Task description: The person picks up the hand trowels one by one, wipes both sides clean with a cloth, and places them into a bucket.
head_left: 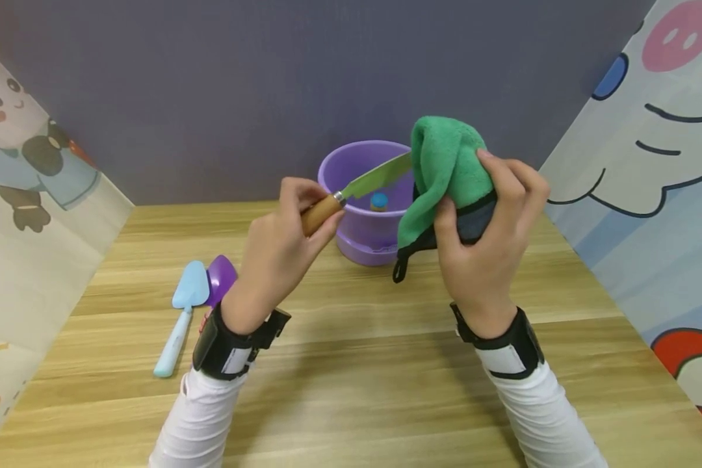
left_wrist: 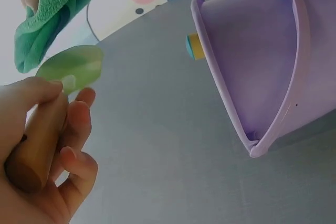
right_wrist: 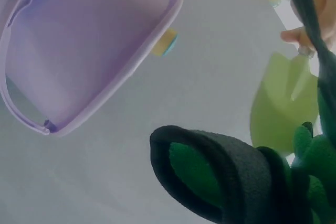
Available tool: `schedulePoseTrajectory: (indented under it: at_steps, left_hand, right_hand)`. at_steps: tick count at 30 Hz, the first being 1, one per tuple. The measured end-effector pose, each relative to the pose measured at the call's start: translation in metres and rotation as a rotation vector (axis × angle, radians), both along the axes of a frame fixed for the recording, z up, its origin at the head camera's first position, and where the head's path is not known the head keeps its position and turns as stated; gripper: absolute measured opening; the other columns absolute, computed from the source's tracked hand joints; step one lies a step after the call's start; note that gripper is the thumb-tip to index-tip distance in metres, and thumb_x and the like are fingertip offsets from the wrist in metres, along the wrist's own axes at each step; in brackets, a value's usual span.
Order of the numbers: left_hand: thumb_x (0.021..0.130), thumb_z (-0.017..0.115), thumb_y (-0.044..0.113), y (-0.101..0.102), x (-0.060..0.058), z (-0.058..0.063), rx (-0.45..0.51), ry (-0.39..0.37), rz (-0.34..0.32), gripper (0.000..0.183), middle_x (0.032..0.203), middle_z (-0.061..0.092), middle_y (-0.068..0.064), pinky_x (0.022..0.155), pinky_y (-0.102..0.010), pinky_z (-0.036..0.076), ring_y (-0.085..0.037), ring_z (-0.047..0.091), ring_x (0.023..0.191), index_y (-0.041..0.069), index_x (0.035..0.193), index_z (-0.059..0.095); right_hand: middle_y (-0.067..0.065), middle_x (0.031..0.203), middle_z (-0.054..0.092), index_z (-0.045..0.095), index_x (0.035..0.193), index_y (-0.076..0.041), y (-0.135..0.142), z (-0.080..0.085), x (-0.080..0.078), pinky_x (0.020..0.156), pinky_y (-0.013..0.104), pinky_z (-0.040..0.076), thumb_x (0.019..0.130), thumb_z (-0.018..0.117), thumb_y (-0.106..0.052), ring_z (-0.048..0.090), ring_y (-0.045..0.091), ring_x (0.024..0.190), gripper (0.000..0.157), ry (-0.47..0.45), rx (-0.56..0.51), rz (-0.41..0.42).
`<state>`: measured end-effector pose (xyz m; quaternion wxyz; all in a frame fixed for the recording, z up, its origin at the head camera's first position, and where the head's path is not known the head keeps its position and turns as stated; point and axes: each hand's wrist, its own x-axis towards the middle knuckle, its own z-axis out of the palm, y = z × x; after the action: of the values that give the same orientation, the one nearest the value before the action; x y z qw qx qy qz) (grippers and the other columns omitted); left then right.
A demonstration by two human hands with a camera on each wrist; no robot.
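Plainly, the head view shows the left hand (head_left: 281, 237) gripping the wooden handle (head_left: 320, 216) of a green trowel (head_left: 380, 177), the blade's far end hidden at a green and grey cloth (head_left: 453, 162) that the right hand (head_left: 488, 247) pinches, both raised by a purple bucket (head_left: 371, 231) on the surface (head_left: 357, 403), with a blue trowel (head_left: 191, 284) and a purple scoop (head_left: 220, 278) lying to the left. From the left wrist, thumb and fingers wrap the handle, and a blue-topped piece (left_wrist: 195, 46) pokes past the bucket's rim. From the right wrist, the cloth's dark-edged fold hangs near the blade, the bucket well apart.
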<state>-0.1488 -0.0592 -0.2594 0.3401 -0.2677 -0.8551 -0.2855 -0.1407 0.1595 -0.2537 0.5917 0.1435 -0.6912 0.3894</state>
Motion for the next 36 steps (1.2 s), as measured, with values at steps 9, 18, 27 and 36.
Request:
schedulePoseTrajectory:
  at_steps: [9, 18, 27, 36]
  left_hand:
    - [0.080, 0.077, 0.011, -0.004, -0.028, 0.002, 0.142, -0.010, -0.026, 0.028, 0.104, 0.072, -0.018, 0.081, -0.043, 0.059, -0.026, 0.067, 0.092, -0.004, 0.099, 0.063]
    - [0.081, 0.076, 0.017, 0.007, -0.062, 0.012, 0.028, -0.119, 0.015, 0.018, 0.103, 0.059, -0.014, 0.078, -0.033, 0.062, -0.018, 0.071, 0.094, 0.002, 0.089, 0.067]
    - [0.083, 0.074, 0.017, 0.028, -0.103, 0.003, -0.245, -0.268, -0.014, 0.020, 0.095, 0.059, -0.012, 0.075, -0.037, 0.057, -0.023, 0.059, 0.084, 0.002, 0.094, 0.067]
    - [0.097, 0.056, 0.024, 0.032, -0.111, -0.015, -0.384, -0.326, 0.011, 0.019, 0.091, 0.065, -0.005, 0.072, -0.039, 0.056, -0.018, 0.059, 0.080, 0.011, 0.102, 0.069]
  right_hand:
    - [0.034, 0.110, 0.049, 0.058, 0.118, 0.002, 0.000, 0.006, -0.001, 0.093, 0.042, 0.041, 0.079, 0.060, -0.020, 0.046, 0.029, 0.107, 0.045, 0.005, -0.019, -0.019]
    - [0.035, 0.111, 0.049, 0.059, 0.120, -0.001, -0.005, 0.002, -0.002, 0.094, 0.043, 0.041, 0.081, 0.061, -0.021, 0.045, 0.030, 0.109, 0.044, -0.012, 0.007, 0.013]
    - [0.035, 0.110, 0.049, 0.059, 0.120, 0.000, -0.012, 0.003, -0.001, 0.093, 0.043, 0.041, 0.079, 0.062, -0.017, 0.046, 0.031, 0.109, 0.044, -0.037, 0.011, 0.036]
    - [0.034, 0.110, 0.048, 0.058, 0.120, 0.002, -0.016, 0.003, 0.000, 0.091, 0.046, 0.042, 0.079, 0.062, -0.013, 0.046, 0.033, 0.107, 0.044, -0.043, 0.015, 0.055]
